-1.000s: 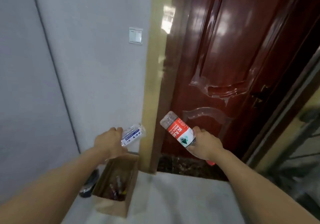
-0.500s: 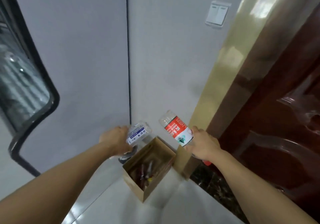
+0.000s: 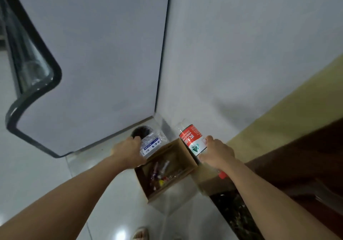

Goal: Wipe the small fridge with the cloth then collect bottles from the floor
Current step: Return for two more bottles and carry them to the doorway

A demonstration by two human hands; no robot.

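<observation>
Glossy pale floor tile [image 3: 55, 175], grey wall corner, brown door at right. I see my left hand [image 3: 128, 151] wrapped around a clear blue-labelled bottle [image 3: 151, 146], my right hand [image 3: 216, 152] gripping a red-labelled bottle [image 3: 192, 141], base angled up-left, red cap down-right, both above a cardboard box [image 3: 163, 193].

The cardboard box [image 3: 167, 171] is standing open-topped in the corner, its mouth lying clear between the two hands, though bottles are already filling its bottom. Walls [image 3: 241, 54] are closing in behind it, a door frame [image 3: 278, 113] is crowding its right side, and a dark round thing [image 3: 140, 131] is sitting just beyond. White floor [image 3: 115, 193] is lying free in front.
</observation>
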